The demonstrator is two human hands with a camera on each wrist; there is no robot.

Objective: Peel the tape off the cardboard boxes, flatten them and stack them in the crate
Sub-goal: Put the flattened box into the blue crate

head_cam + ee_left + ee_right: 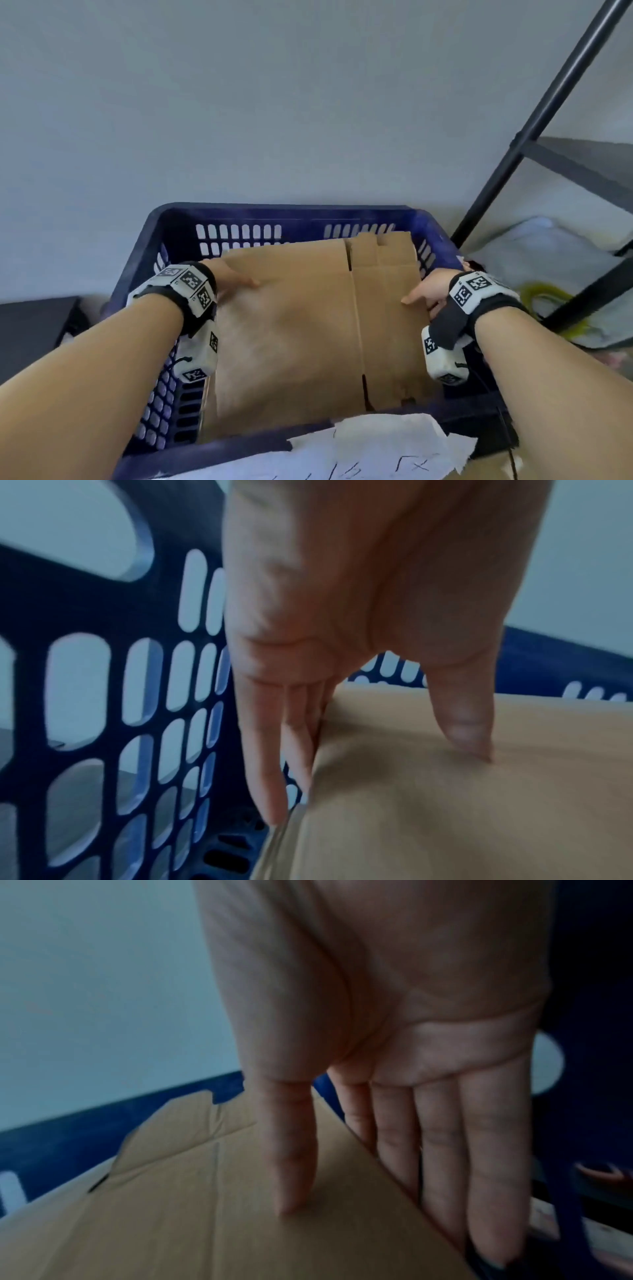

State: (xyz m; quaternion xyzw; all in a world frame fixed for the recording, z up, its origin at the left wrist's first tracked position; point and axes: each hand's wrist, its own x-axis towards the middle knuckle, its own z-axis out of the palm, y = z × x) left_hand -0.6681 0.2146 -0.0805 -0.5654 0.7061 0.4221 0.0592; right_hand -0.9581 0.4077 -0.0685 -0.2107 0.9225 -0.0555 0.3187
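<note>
A dark blue slotted crate [284, 209] stands against the wall. A flattened brown cardboard box [301, 325] lies inside it, over another flat cardboard piece [394, 246] that shows at the back right. My left hand [236, 278] holds the box's left edge. Its thumb [462, 723] presses on top of the cardboard [445, 818] and its fingers [263, 750] reach down between the edge and the crate wall [85, 610]. My right hand [423, 294] holds the right edge the same way, thumb [291, 1150] on the cardboard [171, 1218], fingers [441, 1150] under it.
A torn white paper [376, 445] with handwriting hangs over the crate's near rim. A black metal rack frame [548, 102] rises at the right, with a plastic bag [548, 246] and a yellow item [544, 291] under it. A dark object [34, 329] sits left of the crate.
</note>
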